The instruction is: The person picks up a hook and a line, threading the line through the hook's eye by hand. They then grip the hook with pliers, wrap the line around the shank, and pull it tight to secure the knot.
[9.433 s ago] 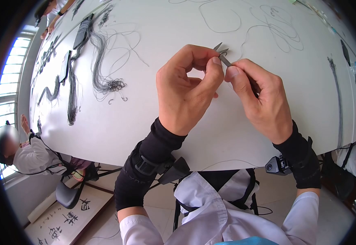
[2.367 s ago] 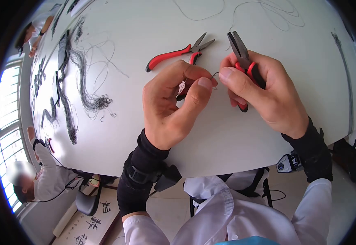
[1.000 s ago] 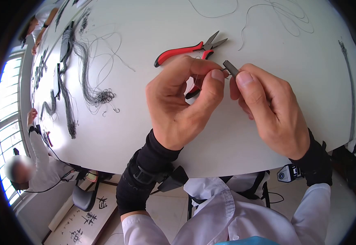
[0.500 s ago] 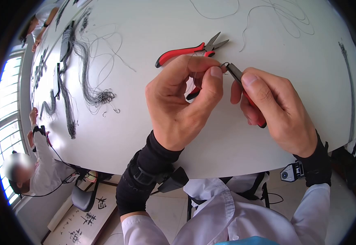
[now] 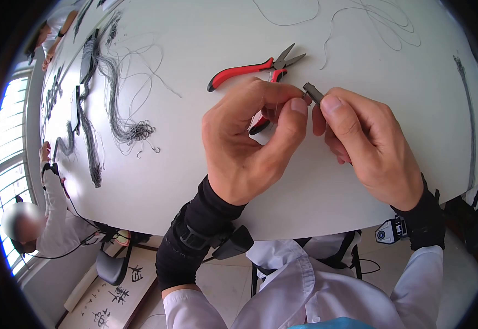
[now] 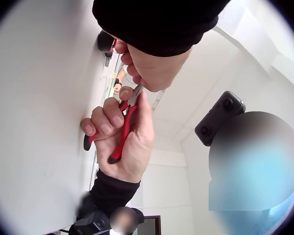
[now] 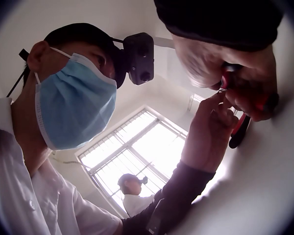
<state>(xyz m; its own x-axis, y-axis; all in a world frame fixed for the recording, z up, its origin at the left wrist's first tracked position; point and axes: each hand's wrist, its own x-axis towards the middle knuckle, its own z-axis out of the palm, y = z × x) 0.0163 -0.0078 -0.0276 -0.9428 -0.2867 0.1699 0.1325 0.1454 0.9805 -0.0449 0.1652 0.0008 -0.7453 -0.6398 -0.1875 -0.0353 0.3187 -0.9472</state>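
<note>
My left hand (image 5: 252, 140) pinches a small dark fish hook (image 5: 306, 95) between thumb and forefinger, most of it hidden by the fingertips. A thin line runs down from these fingers. My right hand (image 5: 368, 131) grips red-handled pliers (image 6: 129, 128), their grey nose right at the hook and the left fingertips. In the left wrist view the right fingers wrap the handles. A second pair of red-handled pliers (image 5: 240, 71) lies on the white table behind the left hand, its pointed jaws spread and one handle partly covered by that hand.
A tangle of fish hooks (image 5: 141, 130) on long grey lines (image 5: 115, 93) lies to the left. Loose coils of line (image 5: 378, 24) lie at the far right, and a straight bundle (image 5: 467, 109) along the right edge. Another person (image 5: 58, 230) sits at the left.
Earlier the right hand held its pliers turned upward, away from the hook; now their nose is at the hook. In the last half second the left hand has shifted slightly right.
</note>
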